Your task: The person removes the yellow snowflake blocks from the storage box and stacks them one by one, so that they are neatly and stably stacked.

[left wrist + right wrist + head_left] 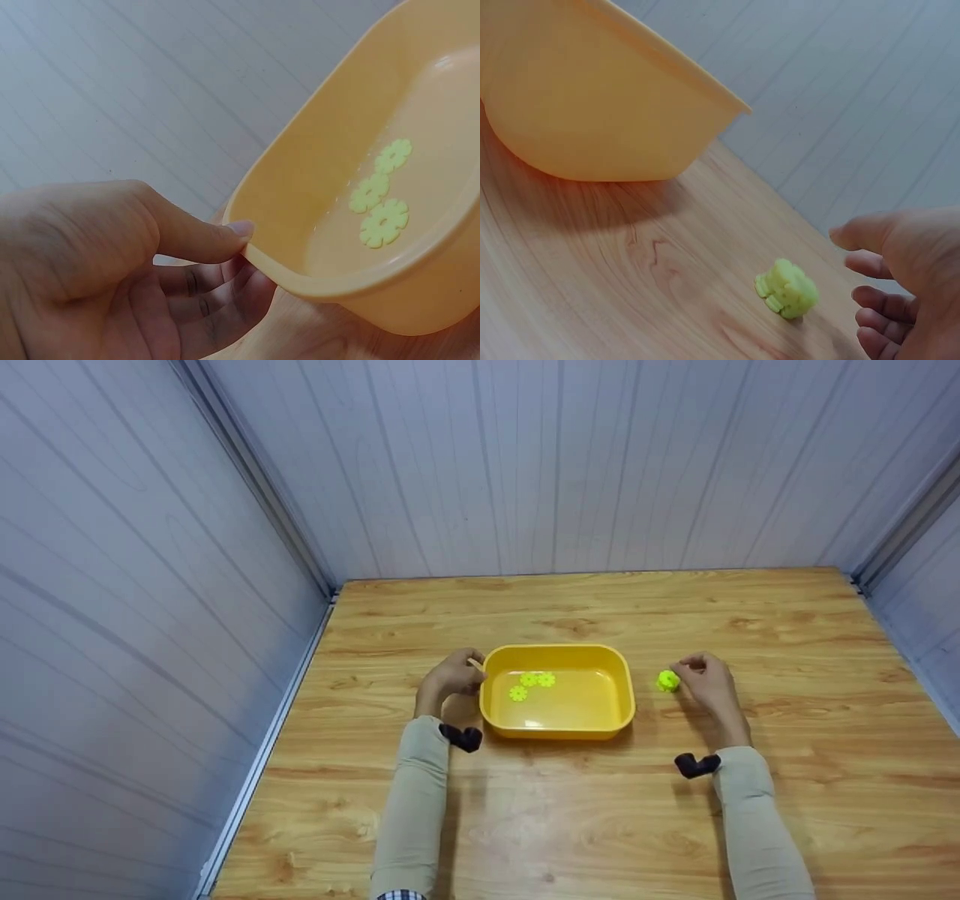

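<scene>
A yellow plastic basin (581,706) stands on the wooden table. Three flat, neon-yellow flower-shaped pieces (384,223) lie on its floor, near its left end. The left hand (454,673) pinches the basin's left rim, thumb on top and the other fingers curled below, as the left wrist view shows. To the right of the basin sits a small clump of similar flower pieces (787,289), apparently stacked together. Beside it hovers the right hand (922,281), fingers loosely bent; a gap separates them from the clump in the right wrist view.
The wooden tabletop (570,825) runs back to a pale panelled wall (525,472). Another panel wall (135,630) rises along the left side, and part of one shows at the right. A dark wrist device (697,766) sticks out from each sleeve.
</scene>
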The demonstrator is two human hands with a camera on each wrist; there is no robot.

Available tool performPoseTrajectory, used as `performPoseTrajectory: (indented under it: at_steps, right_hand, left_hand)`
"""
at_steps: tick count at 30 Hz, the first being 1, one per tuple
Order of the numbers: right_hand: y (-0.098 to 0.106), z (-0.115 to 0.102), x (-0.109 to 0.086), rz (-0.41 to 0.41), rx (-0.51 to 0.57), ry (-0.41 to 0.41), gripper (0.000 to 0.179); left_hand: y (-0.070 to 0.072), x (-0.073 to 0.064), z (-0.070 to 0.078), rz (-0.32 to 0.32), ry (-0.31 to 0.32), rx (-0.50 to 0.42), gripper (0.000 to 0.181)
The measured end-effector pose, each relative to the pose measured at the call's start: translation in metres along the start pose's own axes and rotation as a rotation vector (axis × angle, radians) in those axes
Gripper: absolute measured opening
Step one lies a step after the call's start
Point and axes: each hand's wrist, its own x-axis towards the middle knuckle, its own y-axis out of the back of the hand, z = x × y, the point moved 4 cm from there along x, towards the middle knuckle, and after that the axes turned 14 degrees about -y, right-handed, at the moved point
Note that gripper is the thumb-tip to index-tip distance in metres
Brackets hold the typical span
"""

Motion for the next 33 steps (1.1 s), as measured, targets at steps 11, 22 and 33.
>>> performPoseTrajectory:
  at_steps: [11,22,33]
  right_hand:
    - [-0.007,-0.017,0.000,-0.003,-0.002,0.002,0.064]
    - [-0.014,-0.044,-0.008,0.000,0.037,0.108,0.056]
    - [-0.036,-0.075,-0.015,0.001,0.012,0.189,0.048]
  left_hand:
    - [-0.001,-0.002,0.000,0.004,0.008,-0.012,0.036]
    - [-0.001,-0.001,-0.001,0.012,0.005,0.007,0.033]
    - [0.000,-0.001,0.000,0.022,0.010,0.034,0.030]
